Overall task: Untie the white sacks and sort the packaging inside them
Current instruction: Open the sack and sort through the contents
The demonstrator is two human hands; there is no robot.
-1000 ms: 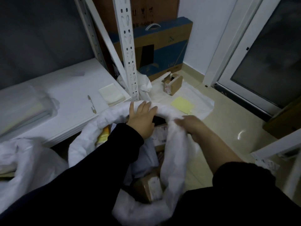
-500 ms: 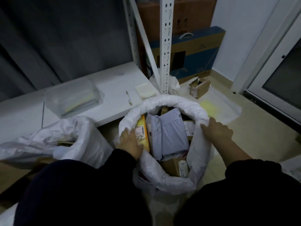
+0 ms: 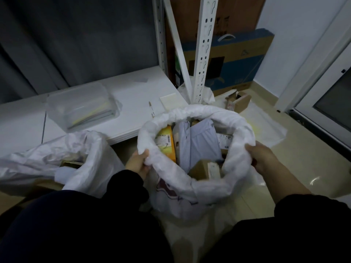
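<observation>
— On the floor (image 3: 296, 154) before us stands the white sack (image 3: 241, 133), open, full of packets (image 3: 201, 143).
— What do our fingers do?
— Our left hand (image 3: 137, 164) curls tight on its rim. Our right hand (image 3: 264, 158) grips the other side.

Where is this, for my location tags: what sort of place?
Probably a storeroom or parcel-sorting corner: a slotted metal rack, a big cardboard box behind it, and a white sack of labelled parcels that the left hand and right hand grip by its rim.
</observation>
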